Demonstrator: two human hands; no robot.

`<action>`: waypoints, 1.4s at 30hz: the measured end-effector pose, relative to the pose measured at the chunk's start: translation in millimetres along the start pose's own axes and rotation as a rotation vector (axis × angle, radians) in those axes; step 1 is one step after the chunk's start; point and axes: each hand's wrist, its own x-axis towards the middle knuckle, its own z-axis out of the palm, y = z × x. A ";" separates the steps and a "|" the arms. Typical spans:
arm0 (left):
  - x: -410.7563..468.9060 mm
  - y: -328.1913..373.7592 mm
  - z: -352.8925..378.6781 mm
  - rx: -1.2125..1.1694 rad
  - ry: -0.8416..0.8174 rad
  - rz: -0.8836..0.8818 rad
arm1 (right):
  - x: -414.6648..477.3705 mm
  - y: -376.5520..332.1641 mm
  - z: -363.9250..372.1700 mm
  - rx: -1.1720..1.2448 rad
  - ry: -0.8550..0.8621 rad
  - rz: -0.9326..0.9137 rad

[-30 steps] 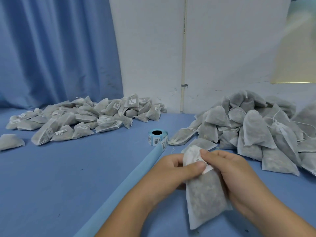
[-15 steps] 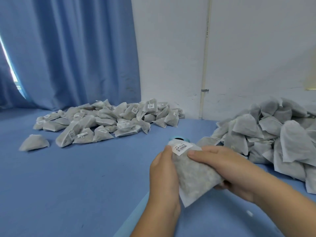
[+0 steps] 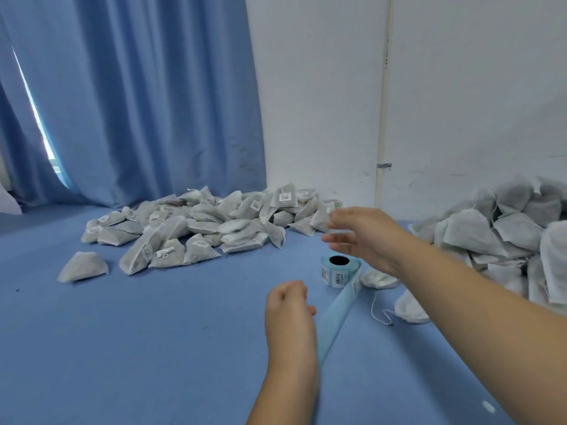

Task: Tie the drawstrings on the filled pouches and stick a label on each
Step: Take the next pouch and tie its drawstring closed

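My right hand (image 3: 365,237) reaches forward above the blue table, fingers spread and holding nothing; it is motion-blurred. My left hand (image 3: 288,308) hovers lower, its fingers loosely curled around nothing. A pile of tied, labelled pouches (image 3: 199,222) lies at the back left, just beyond my right fingertips. A heap of unlabelled grey pouches (image 3: 506,234) sits at the right. The blue label roll (image 3: 339,269) stands between my hands, and its backing strip (image 3: 334,320) trails toward me.
A single pouch (image 3: 82,266) lies apart at the left. Two loose pouches (image 3: 379,277) with a white drawstring (image 3: 380,314) lie right of the roll. A blue curtain (image 3: 138,102) and a white wall close off the back.
Both hands held a labelled pouch before; now neither does. My right hand has swung out toward the labelled pile and the left has dropped back. The view turned left.
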 end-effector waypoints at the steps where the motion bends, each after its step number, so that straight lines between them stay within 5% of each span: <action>1: 1.3 -2.6 -0.2 0.217 -0.008 0.128 | -1.0 7.9 -10.2 -0.054 0.071 0.026; 4: 5.5 -15.3 -4.0 1.014 -0.029 0.407 | -2.3 21.5 -46.6 -0.301 0.308 0.086; 8: 6.2 -20.7 -5.7 1.432 -0.120 0.299 | -0.4 27.8 -78.9 -0.950 0.237 0.021; 14: 7.4 -15.4 -9.1 1.498 -0.148 0.300 | 15.6 30.6 -44.3 -1.338 -0.063 -0.115; 20: -4.4 -7.7 -9.2 1.478 -0.186 0.402 | 38.3 46.9 -17.4 -1.574 -0.123 -0.090; 42: -13.6 7.8 -22.2 1.492 -0.120 0.224 | 52.2 46.5 -15.9 -1.704 -0.255 -0.150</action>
